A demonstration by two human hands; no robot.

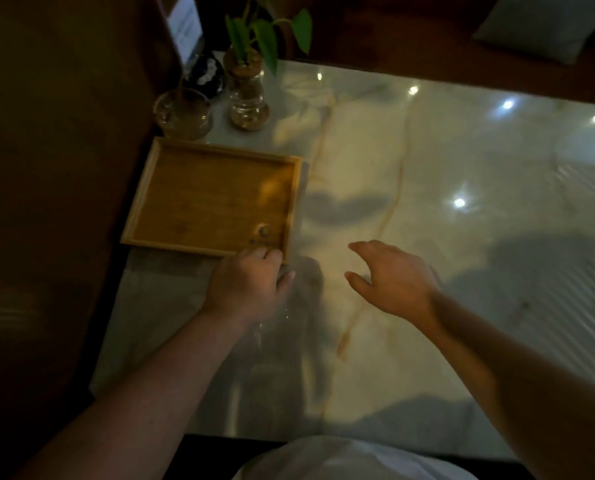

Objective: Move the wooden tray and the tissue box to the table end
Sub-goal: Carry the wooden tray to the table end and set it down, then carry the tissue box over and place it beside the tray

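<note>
A shallow wooden tray (199,199) lies flat on the glossy marble table (410,168), against the table's left end by the dark wall. My left hand (247,285) grips the tray's near right corner, fingers curled over the rim. My right hand (393,278) hovers above the bare tabletop to the right of the tray, fingers spread, holding nothing. A small dark mark sits inside the tray near that corner. No tissue box is in view.
Behind the tray stand a glass cup (183,114), a glass vase with a green plant (247,98) and a dark round object (206,76). A wooden wall runs along the left. A grey cushion (545,26) lies beyond the table's far edge.
</note>
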